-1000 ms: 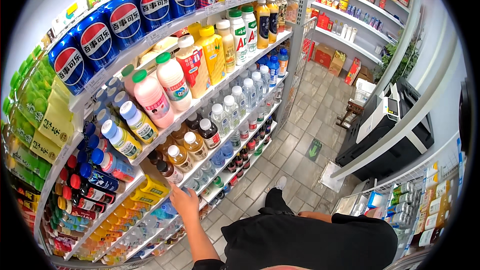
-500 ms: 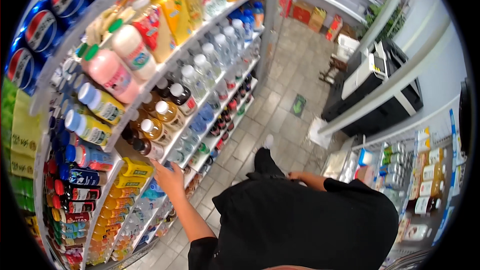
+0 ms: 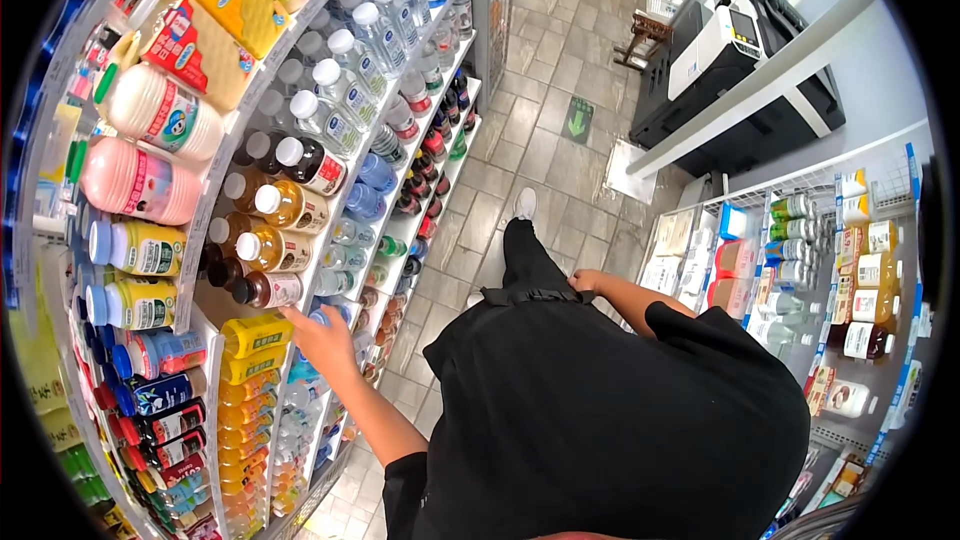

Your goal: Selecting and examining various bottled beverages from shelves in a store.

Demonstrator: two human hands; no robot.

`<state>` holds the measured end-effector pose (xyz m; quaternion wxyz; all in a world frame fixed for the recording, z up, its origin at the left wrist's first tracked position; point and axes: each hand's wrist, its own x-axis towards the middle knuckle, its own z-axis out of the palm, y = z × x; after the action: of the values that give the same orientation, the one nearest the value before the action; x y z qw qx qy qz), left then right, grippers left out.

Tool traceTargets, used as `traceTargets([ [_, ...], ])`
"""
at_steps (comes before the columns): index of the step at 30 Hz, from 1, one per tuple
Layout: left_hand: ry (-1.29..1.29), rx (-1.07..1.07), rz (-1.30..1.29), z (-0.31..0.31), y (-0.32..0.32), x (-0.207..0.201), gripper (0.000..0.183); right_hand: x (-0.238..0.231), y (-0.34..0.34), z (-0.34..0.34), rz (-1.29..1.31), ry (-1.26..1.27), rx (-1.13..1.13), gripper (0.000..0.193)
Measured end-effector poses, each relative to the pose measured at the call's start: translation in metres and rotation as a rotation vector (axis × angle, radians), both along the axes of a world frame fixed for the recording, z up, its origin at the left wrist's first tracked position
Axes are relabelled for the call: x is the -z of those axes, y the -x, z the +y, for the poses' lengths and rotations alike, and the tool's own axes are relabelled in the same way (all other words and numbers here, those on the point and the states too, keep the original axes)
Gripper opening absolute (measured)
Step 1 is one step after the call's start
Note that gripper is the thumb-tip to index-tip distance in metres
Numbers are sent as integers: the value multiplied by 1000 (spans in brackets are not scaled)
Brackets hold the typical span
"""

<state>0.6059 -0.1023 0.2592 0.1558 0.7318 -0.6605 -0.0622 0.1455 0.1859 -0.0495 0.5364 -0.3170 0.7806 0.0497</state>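
Note:
My left hand (image 3: 323, 342) reaches to the drink shelf on the left, fingers stretched out and holding nothing. Its index fingertip is at the shelf edge, beside a dark brown bottle (image 3: 267, 290) with a pale label; whether they touch I cannot tell. Just behind that bottle stand amber drink bottles (image 3: 275, 251) with white caps. Below the fingers are yellow drink cartons (image 3: 252, 336). My right hand (image 3: 590, 282) is at waist height by a black strap (image 3: 535, 295), fingers curled; anything inside them is hidden.
Clear water bottles (image 3: 345, 90) and pink and white milk bottles (image 3: 140, 180) fill the left shelves. A second drink rack (image 3: 860, 280) stands to the right. Ahead are a black-and-white copier (image 3: 735, 70) and a tiled floor (image 3: 530, 155) with a green arrow marker (image 3: 577, 120).
The view has shifted, so the shelves sit further left and the right rack shows more fully. My left hand stays by the brown bottle's shelf edge. More of my right forearm and leg shows.

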Motion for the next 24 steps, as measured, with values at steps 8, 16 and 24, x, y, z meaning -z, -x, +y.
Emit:
traceTargets([
  [8,25,9,28,-2,-3,8,82,8,5,-3,-26,71,62,58],
  [16,43,-27,97,-4,5,1,81,-7,-2,-6,3,39,166,63],
  [24,104,-54,28,-8,-2,10,82,28,9,8,42,47,44,67],
])
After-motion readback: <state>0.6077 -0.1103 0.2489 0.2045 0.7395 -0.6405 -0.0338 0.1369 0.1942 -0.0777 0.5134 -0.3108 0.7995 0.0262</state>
